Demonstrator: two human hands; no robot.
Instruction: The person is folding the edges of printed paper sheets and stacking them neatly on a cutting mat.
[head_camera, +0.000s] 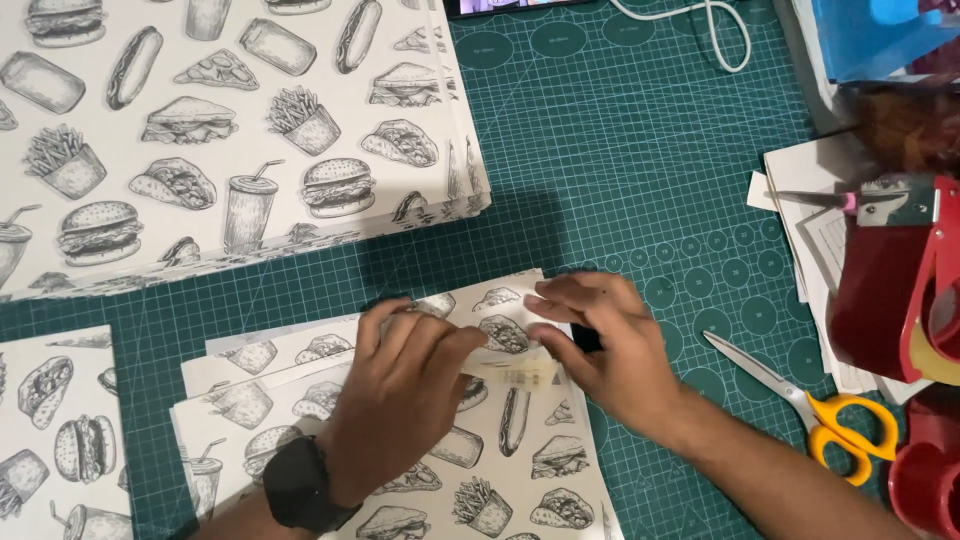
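Green cutting mat under everything. We've got both hands at lower centre: left hand and right hand pinched together on a small strip of tape stretched between the fingertips, right over the food-print sheets. One stack of printed sheets upper left, one pair of yellow-handled scissors and one red tape dispenser at right.

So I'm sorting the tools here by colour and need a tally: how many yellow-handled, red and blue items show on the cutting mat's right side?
Yellow-handled: 1, the scissors
Red: 2, the tape dispenser and a second red object cut off at the corner, kind unclear
Blue: 1, a blue item at the top edge, kind unclear
Total: 4
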